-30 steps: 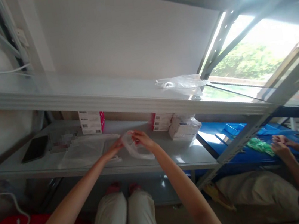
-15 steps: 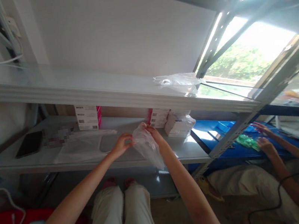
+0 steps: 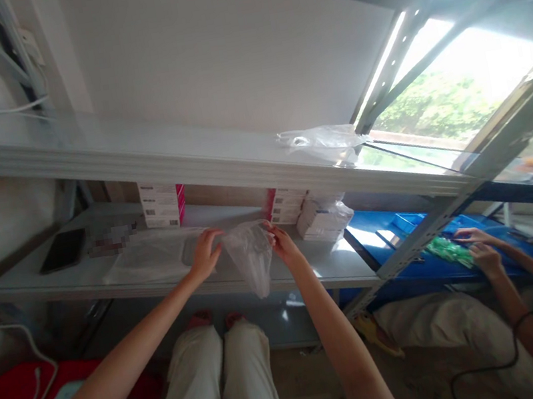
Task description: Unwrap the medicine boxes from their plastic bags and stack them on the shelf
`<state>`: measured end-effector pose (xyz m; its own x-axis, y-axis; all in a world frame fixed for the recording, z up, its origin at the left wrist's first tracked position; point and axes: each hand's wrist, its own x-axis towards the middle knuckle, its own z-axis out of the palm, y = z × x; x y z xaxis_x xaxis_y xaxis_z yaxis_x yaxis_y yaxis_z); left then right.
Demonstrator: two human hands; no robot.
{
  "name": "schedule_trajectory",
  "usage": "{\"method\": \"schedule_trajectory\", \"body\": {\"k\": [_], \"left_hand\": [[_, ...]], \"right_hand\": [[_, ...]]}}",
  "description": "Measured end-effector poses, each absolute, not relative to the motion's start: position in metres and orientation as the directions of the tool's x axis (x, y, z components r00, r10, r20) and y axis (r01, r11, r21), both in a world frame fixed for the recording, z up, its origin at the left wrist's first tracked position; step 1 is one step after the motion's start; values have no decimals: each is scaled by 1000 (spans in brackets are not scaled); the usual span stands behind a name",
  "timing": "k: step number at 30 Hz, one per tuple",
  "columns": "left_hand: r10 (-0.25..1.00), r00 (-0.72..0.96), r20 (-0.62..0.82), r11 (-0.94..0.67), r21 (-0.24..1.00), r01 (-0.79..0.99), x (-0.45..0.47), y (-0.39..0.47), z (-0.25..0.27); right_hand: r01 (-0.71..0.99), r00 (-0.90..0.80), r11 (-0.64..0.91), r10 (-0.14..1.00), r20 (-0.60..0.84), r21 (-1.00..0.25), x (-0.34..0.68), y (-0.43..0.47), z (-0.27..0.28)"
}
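A clear plastic bag (image 3: 251, 256) hangs between my two hands over the front of the lower shelf, its top spread wide and its bottom tapering down. My right hand (image 3: 283, 242) pinches the bag's upper right edge. At the upper left edge, the fingertips of my left hand (image 3: 205, 255) meet the plastic, with the thumb lower and apart; the exact grip there is blurred. Behind my left hand, another clear plastic bag (image 3: 142, 259) lies flat on the shelf.
The lower shelf (image 3: 77, 280) also bears a dark phone (image 3: 63, 250), a white-and-pink box (image 3: 161, 204), a second such box (image 3: 287, 204) and a plastic-wrapped white box (image 3: 323, 219). The upper shelf's edge (image 3: 222, 173) overhangs them. On the right, another person's hands (image 3: 481, 250) handle green packets (image 3: 449, 251).
My hands have moved apart, stretching the bag's top between them. The bag has swung left and now hangs straighter. The camera view has shifted slightly.
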<state>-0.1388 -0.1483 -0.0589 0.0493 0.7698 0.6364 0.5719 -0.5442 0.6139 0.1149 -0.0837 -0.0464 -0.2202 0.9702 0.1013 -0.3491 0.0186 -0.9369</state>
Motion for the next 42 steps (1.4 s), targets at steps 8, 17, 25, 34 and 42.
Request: {"method": "schedule_trajectory", "body": {"k": [8, 17, 25, 34, 42], "left_hand": [[781, 112, 615, -493, 497, 714, -120, -147, -49], [786, 186, 590, -541, 509, 670, -123, -146, -48], [742, 328, 584, -593, 345, 728, -122, -154, -47], [742, 401, 538, -592, 242, 769, -110, -159, -54], [779, 452, 434, -594, 281, 754, -108, -156, -67]], "right_hand": [[-403, -207, -72, 978, 14, -912, 112, -86, -50], [-428, -206, -82, 979, 8, -900, 116, -89, -58], [-461, -190, -72, 982, 20, -884, 112, -88, -68], [-452, -186, -95, 982, -10, -887, 110, -90, -73], [-528, -166, -163, 982, -86, -833, 110, -94, -73]]}}
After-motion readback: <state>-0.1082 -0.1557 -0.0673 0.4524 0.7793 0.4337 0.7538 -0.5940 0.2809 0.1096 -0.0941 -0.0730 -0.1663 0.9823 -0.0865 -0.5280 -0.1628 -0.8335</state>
